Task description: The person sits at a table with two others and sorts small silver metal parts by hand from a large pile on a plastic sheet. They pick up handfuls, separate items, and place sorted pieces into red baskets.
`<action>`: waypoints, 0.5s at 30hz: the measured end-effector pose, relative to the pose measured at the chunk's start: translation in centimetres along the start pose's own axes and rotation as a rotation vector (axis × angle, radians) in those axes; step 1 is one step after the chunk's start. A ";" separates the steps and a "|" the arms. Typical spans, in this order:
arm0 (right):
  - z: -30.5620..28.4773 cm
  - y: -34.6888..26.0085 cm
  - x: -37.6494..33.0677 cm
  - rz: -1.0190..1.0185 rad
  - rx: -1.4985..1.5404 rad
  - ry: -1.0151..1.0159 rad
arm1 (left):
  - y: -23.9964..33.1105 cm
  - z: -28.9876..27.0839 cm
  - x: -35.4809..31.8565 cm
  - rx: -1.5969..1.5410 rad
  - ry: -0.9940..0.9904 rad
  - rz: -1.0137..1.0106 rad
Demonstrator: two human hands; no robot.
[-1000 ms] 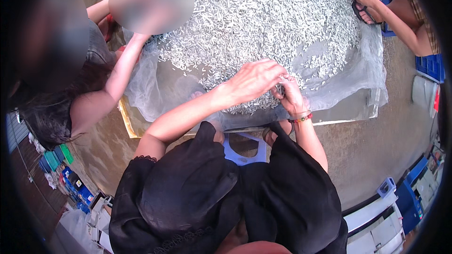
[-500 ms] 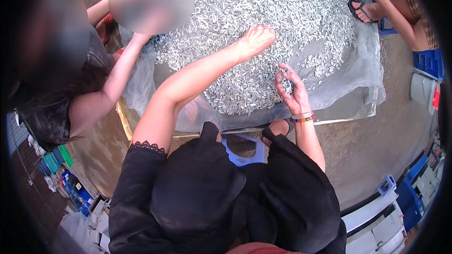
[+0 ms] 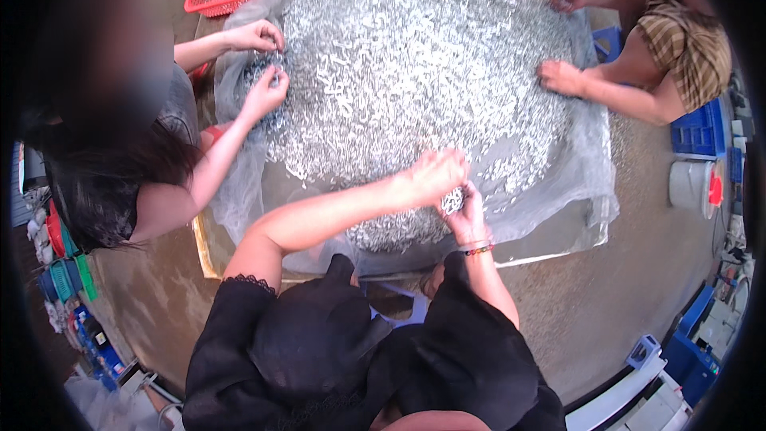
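Note:
A broad heap of small silvery curved pieces (image 3: 399, 80) spreads over a low table; their exact kind cannot be made out. My left hand (image 3: 433, 179) hovers at the near side of the heap, beside my right, its fingers curled together and slightly blurred. Whatever those fingers pinch is hidden. In the cupped fingers of my right hand (image 3: 471, 223), which has a beaded bracelet at the wrist, sits a handful of the silvery pieces (image 3: 453, 201). More pieces lie just left of it, near the table's front edge.
A translucent sheet (image 3: 586, 201) lines the table. Red baskets (image 3: 209, 1) with silvery pieces stand on the far side. One person's hands (image 3: 267, 94) work at the left, another person's hand (image 3: 561, 77) at the right. A blue stool (image 3: 411, 310) is below me.
My left hand has come down and inward to meet my right hand, which has moved slightly left. The view has shifted, bringing more of the far baskets and the person at right into sight.

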State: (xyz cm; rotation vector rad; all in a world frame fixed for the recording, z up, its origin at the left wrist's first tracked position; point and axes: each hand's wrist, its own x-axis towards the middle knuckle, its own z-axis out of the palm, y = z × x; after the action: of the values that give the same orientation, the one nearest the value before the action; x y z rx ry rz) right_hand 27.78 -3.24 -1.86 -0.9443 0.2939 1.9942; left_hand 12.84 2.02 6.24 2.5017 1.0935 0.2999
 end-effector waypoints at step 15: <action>5.2 -2.7 -0.7 -0.192 -0.565 -0.020 | -1.6 -8.4 -2.6 -0.285 0.296 -0.183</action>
State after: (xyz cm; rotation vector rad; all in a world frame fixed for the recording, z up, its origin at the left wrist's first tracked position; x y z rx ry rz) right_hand 27.51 0.63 2.55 -1.2437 -0.3830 1.9352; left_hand 7.20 3.33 13.02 2.1337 1.2812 0.7345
